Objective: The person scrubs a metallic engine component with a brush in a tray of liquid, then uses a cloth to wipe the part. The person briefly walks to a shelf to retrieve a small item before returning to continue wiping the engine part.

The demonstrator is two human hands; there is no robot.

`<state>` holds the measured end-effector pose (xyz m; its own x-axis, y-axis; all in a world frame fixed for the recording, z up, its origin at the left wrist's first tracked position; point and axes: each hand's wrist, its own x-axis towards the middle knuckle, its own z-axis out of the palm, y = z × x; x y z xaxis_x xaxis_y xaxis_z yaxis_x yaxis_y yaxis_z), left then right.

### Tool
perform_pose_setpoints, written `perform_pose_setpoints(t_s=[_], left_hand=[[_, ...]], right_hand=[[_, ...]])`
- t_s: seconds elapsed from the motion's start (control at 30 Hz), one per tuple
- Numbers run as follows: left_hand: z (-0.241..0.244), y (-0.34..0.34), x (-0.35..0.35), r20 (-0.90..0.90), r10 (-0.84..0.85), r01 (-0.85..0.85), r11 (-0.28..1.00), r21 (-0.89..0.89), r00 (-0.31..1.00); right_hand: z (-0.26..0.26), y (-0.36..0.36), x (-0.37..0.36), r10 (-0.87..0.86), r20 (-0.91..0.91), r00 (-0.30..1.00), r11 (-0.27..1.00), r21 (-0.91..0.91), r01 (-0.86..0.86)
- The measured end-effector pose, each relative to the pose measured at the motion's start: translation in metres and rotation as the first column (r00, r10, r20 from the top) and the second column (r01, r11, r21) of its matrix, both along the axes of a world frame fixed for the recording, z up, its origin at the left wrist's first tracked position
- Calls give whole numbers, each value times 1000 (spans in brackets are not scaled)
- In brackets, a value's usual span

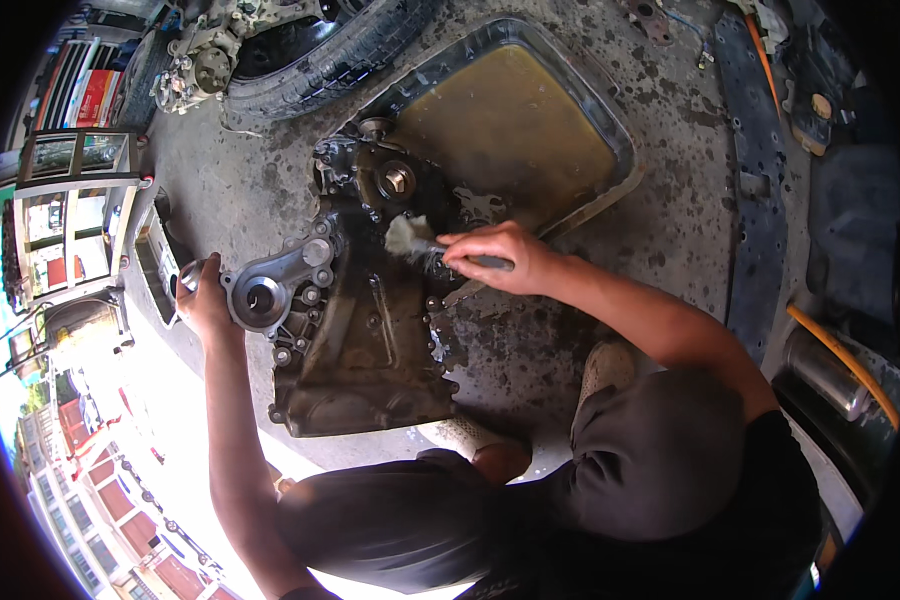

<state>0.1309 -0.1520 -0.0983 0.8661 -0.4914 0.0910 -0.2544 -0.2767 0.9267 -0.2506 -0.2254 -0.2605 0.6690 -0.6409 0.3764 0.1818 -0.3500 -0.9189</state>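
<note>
My right hand (499, 255) grips the handle of a brush (412, 238), its pale bristles against the dark, wet upper part of a metal engine cover (360, 322). The cover lies across the floor in front of me, oily brown over its lower part, with a cleaner silvery housing (261, 297) with a round bore on its left side. My left hand (206, 296) is closed around a rounded metal part at that housing's left end; whether this part belongs to the cover I cannot tell. Beyond the cover's top edge lies a tray (630, 161) of murky brown liquid.
A tire (345, 71) and a greasy mechanical part (202, 71) lie at the upper left. A metal-framed rack (79, 180) stands at the left, near an angular metal piece (157, 259). A long dark perforated panel (754, 187) lies at the right. My feet are close below the cover.
</note>
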Motion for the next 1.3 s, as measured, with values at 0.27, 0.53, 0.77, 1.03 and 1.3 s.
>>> perform_pose_setpoints(t_s=[0.27,0.53,0.77,1.03,1.3], left_hand=[[-7,2,6,-62,-37,35,999,-37,997],[-16,9,18,-70,-40,38,998,-40,997],[-17,12,15,-86,2,-4,1000,-26,996],[-18,14,19,-98,-43,41,999,-31,994],[-12,8,7,-35,26,-25,1000,18,999]], right_hand=[[-2,7,0,98,60,993,981,-172,-86],[15,14,8,135,56,989,988,-88,-130],[12,15,4,138,-6,990,987,-76,-138],[-36,-84,-46,-442,-236,866,897,-91,433],[20,-43,-2,-195,-235,952,967,116,226]])
